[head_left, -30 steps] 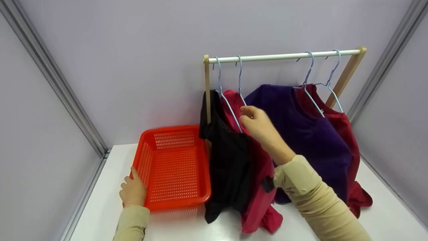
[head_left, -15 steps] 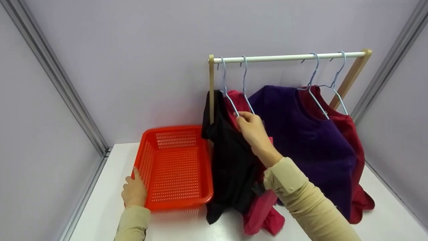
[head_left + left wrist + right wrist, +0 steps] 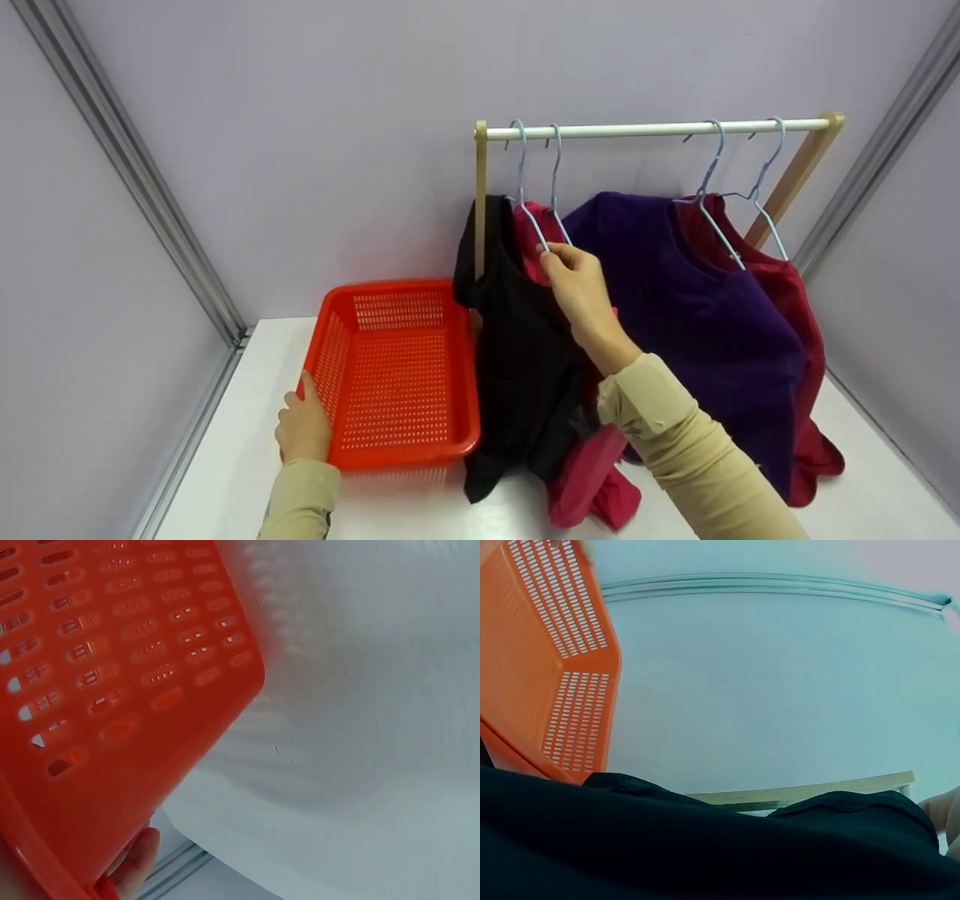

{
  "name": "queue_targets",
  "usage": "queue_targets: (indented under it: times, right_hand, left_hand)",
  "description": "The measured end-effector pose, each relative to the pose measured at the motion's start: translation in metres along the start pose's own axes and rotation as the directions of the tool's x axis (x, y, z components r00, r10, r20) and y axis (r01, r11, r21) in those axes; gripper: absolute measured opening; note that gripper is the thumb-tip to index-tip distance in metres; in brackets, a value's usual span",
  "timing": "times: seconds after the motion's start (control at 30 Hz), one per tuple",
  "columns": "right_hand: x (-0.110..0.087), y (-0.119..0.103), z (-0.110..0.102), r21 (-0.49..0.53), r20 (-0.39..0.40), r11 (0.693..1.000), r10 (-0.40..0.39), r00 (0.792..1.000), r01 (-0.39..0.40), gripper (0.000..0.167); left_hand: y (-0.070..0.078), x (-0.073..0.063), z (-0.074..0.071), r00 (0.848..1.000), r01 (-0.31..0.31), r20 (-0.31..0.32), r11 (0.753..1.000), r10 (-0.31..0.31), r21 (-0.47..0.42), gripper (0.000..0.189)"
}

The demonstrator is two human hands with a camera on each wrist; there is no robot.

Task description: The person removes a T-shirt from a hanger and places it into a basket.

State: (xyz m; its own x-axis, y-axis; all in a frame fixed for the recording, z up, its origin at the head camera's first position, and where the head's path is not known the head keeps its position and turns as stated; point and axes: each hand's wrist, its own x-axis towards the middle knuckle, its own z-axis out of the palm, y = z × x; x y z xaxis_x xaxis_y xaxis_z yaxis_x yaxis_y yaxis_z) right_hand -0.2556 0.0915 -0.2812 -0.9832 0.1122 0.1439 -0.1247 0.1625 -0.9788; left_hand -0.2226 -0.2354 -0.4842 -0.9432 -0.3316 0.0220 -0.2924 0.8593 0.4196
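Observation:
My left hand (image 3: pixel 304 427) grips the left rim of an orange-red perforated basket (image 3: pixel 405 454); in the left wrist view its fingers (image 3: pixel 139 861) show past the basket's wall (image 3: pixel 150 754). With thumb and fingertips, my right hand (image 3: pixel 583 296) pinches the sloping arm of the leftmost light-blue clothes hanger (image 3: pixel 530 217). A black T-shirt (image 3: pixel 517 367) hangs from it, beside the basket. Dark cloth (image 3: pixel 690 840) fills the bottom of the right wrist view, with some fingers (image 3: pixel 949 817) at its right edge. Behind the black shirt, a pink garment (image 3: pixel 589 465) hangs on a second hanger (image 3: pixel 556 169).
The hangers hook on a white bar (image 3: pixel 622 130) between wooden posts (image 3: pixel 481 202). Farther right hang a purple top (image 3: pixel 720 337) and a dark red garment (image 3: pixel 806 337). The rack stands on a white table (image 3: pixel 420 510), enclosed by pale panels (image 3: pixel 300 150) behind and at the sides.
My right hand has come down from near the pink garment's hanger onto the leftmost hanger. That hanger has risen slightly and shifted right on the bar. The left hand stays on the basket.

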Motion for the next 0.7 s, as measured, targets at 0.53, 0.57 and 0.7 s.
queue_targets:
  times: [0.53,0.57,0.7]
  right_hand:
    - [-0.011,0.002,-0.017,0.068,-0.046,0.996,-0.057,0.997,0.060,0.031]
    - [-0.012,0.003,-0.017,0.066,-0.048,0.996,-0.060,0.997,0.063,0.031]
    - [-0.014,0.005,-0.021,0.055,-0.052,0.996,-0.072,0.996,0.075,0.032]
  left_hand:
    - [0.001,0.004,-0.002,0.999,0.003,0.036,1.000,-0.004,0.015,0.052]
    - [0.001,0.004,-0.003,0.999,0.004,0.036,1.000,-0.004,0.018,0.052]
    - [0.003,0.004,-0.004,0.999,0.009,0.041,1.000,-0.010,0.019,0.052]
